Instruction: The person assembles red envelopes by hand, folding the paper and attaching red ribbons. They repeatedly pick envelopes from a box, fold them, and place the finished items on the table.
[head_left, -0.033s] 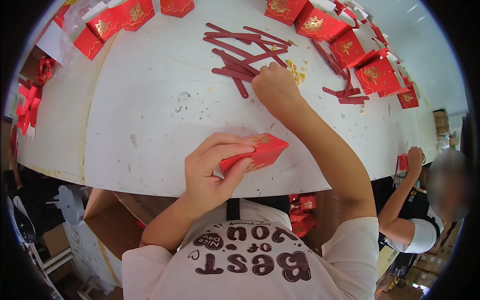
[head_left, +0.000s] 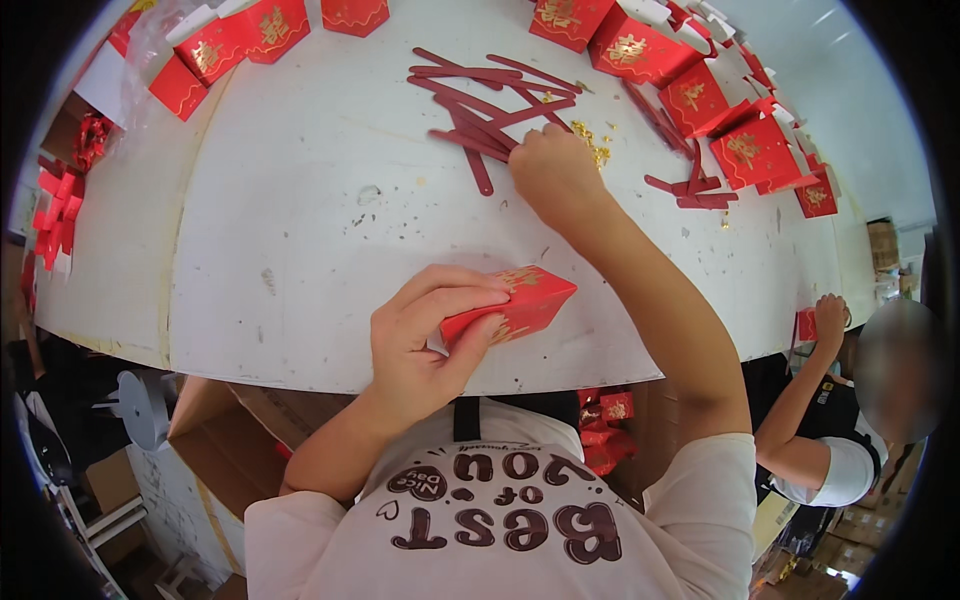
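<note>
My left hand (head_left: pixel 425 340) is closed around a small red cardboard box (head_left: pixel 540 298) with gold print, fingers on top and thumb at its near side. The box is tilted, one edge pointing right, just above the white table's near edge. Farther out, my right hand (head_left: pixel 555 165) is curled shut at the near right end of a loose pile of dark red straps (head_left: pixel 490 105). A strap (head_left: pixel 450 137) runs in under its fingers; the fingertips themselves are hidden. Small gold fasteners (head_left: pixel 597 150) lie scattered just beyond that hand.
Red boxes with open white flaps stand at the far right (head_left: pixel 700 95) and far left (head_left: pixel 240 40). More straps (head_left: pixel 695 190) lie by the right-hand boxes. A co-worker (head_left: pixel 815 420) sits at the right, holding a red piece. An open carton (head_left: pixel 215 430) stands below the table's edge.
My right hand has shifted slightly to the right, and a few straps beside it have moved a little with it. My left hand and the box have stayed put.
</note>
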